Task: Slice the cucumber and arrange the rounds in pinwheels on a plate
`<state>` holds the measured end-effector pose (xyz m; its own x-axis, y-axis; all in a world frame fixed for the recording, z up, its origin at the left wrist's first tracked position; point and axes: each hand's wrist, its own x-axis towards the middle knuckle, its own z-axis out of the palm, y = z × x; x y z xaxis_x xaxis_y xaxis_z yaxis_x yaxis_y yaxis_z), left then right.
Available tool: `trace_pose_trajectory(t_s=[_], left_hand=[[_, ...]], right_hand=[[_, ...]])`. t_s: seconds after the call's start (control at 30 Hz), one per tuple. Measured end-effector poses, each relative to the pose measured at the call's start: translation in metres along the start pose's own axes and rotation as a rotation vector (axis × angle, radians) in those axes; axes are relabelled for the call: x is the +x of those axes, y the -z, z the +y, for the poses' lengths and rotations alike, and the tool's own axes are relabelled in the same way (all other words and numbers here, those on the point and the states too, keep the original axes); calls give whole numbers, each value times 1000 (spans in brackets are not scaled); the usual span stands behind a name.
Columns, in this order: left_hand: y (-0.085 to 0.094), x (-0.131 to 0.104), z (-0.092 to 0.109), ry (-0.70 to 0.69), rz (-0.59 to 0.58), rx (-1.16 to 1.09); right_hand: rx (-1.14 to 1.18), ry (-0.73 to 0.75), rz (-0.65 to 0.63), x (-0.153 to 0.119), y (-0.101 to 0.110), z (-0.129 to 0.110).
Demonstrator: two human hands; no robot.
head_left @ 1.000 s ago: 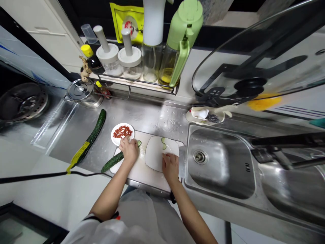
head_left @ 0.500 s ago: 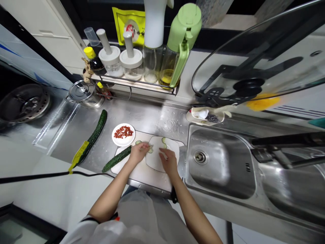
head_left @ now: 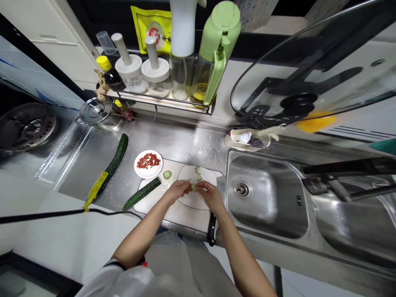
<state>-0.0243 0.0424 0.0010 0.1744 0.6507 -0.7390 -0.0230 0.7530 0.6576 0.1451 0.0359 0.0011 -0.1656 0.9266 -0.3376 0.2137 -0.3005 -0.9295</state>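
One slice [head_left: 194, 187] of cucumber is held up between the hands, over the plate [head_left: 187, 201]. Left hand [head_left: 178, 191]: fingertips drawn together at the slice's left edge, pinching it as far as we can make out. Right hand [head_left: 211, 196]: thumb and fingers closed on the right edge. Two more slices [head_left: 198, 170] lie toward the plate's far side; a lone round [head_left: 167, 175] lies on the board [head_left: 173, 212], near the cut end of the cucumber [head_left: 141, 194].

Handling, by our judgement: the slice is very light, limp enough to bend, slippery on its wet faces, and apt to tear if tugged. We would take it by the rind, with light fingertips, and keep off the soft middle. The cucumber should be heavier and firm, its bumpy skin giving good grip.

Hard to make out: fingers cover both ends of the slice, so we cannot tell whether it is flat, folded or curled, nor whether the left fingertips hold something small besides. The hands hide part of the plate. By the right wrist we see the knife's handle [head_left: 212, 229]; its blade is hard to separate from the steel table [head_left: 173, 140].
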Motion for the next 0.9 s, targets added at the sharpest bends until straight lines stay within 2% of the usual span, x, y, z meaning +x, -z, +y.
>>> trace_pose_trajectory(t_s=[0.07, 0.13, 0.2, 0.33, 0.53, 0.73, 0.83, 0.9], left_hand=[[-2, 3, -2, 129, -75, -70], [-5, 5, -3, 201, -141, -138], [-7, 8, -3, 213, -179, -200], [-9, 13, -1, 177, -177, -257], [-8, 21, 1, 64, -56, -258], [-12, 32, -3, -116, 120, -96], [-16, 35, -4, -212, 182, -18], [-19, 34, -2, -270, 254, 112]], right_hand=[[-24, 26, -38, -2, 4, -6], [-40, 36, -71, -3, 8, -11], [-49, 29, -99, -4, 12, -14], [-72, 9, -122, -3, 21, -14], [-122, -30, -126, 7, 33, 0], [-232, 20, -24, 26, 40, 14], [-353, 63, -12, 36, 42, 14], [-462, 110, 3, 42, 43, 11]])
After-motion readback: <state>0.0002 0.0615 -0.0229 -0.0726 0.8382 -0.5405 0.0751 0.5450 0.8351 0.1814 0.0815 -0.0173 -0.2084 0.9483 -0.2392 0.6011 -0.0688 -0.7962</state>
